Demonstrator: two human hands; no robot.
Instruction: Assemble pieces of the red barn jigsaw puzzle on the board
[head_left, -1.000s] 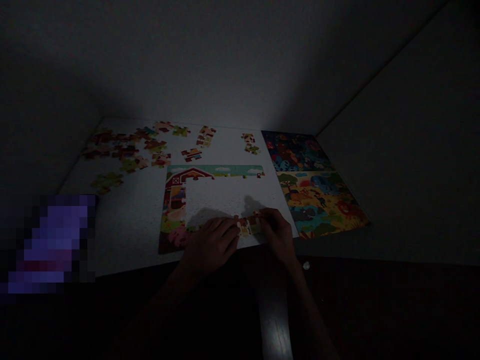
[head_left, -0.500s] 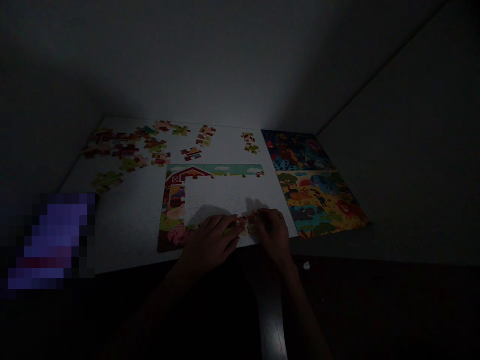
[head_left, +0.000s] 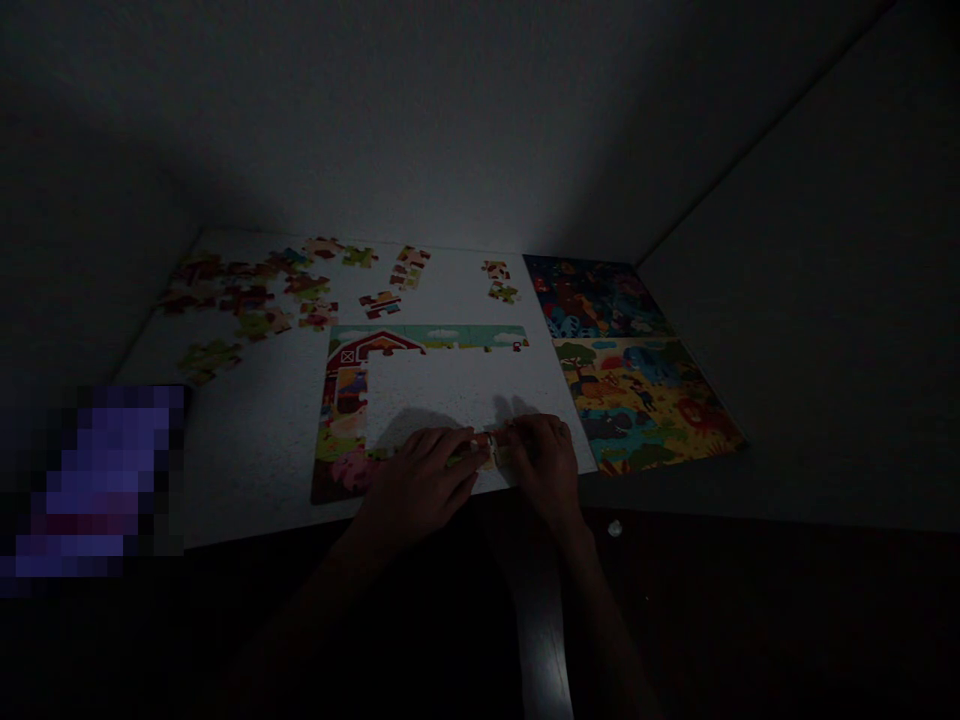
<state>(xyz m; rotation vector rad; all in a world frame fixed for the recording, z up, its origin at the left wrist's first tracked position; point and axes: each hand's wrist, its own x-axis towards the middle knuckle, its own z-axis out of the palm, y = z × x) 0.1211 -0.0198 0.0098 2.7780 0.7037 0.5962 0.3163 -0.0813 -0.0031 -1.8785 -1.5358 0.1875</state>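
Note:
A partly assembled farm jigsaw puzzle [head_left: 346, 378] lies on the white table, its top row and left side joined around a bare middle. My left hand [head_left: 420, 478] rests over its bottom edge, fingertips and thumb closed about a jigsaw piece [head_left: 481, 441] there. Just to the right, my right hand [head_left: 546, 462] pinches another jigsaw piece [head_left: 502, 453] against the first, at the table's front edge. Whether the two pieces interlock is too dark to tell. Part of the bottom row is hidden under my left hand.
Loose jigsaw pieces [head_left: 247, 298] lie scattered at the back left, with several more [head_left: 496, 270] along the back. Two finished puzzles, a dark one [head_left: 600, 298] and a savanna one [head_left: 645, 400], sit at the right. A blurred purple shape [head_left: 105, 470] is at the left.
My right hand has shifted very slightly to the left, bringing its piece closer to the one under my left hand. The view has moved a little; all else is the same.

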